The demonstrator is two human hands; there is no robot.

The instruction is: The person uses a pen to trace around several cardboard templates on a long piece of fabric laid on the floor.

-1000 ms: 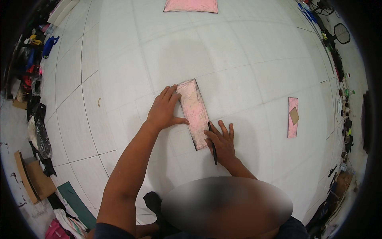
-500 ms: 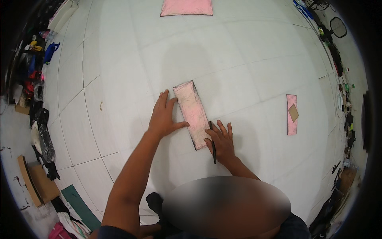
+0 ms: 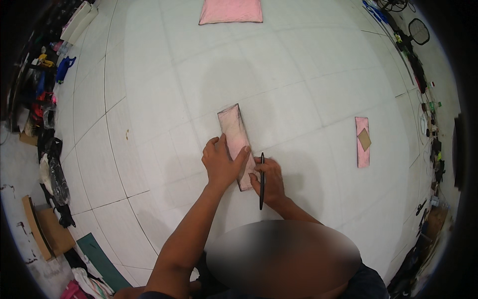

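In front of me a long pink strip with dark-marked edges and a scuffed, paler face lies slantwise, its far end leaning left. My left hand has its fingertips at the strip's left edge and its thumb across the face, gripping it about the middle. At the near right side is my right hand, with a slim black pen held along its fingers. The right thumb and fingertips are against the strip's right edge. What the strip's underside looks like is hidden.
A narrower pink strip with a brown diamond-shaped piece on it lies to the right. A larger pink panel is at the far edge. Cardboard, a green board and assorted clutter line the left; more items line the right wall.
My left hand has moved right and nearer, bringing its thumb over the strip. The right hand has shifted slightly left and nearer with the pen. The strip has turned a little.
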